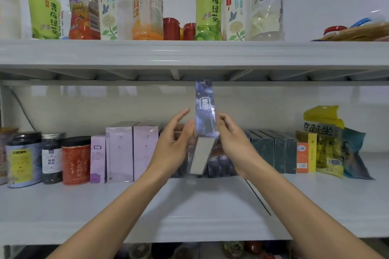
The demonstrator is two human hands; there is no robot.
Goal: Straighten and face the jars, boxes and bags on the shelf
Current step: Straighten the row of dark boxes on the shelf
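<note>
We hold the tall dark-blue box (205,111) above the middle shelf (84,206), our left hand (174,143) and right hand (233,140) each pinching a side. We should lower it upright among the matching boxes (219,164), logo forward. Green bottles (209,4) overhead read 青梅绿茶.

A glossy film wrap is seen on the blue box (205,109); clear plastic is shown by the bottles (209,4); the shelf (84,206) is finished smooth.
</note>
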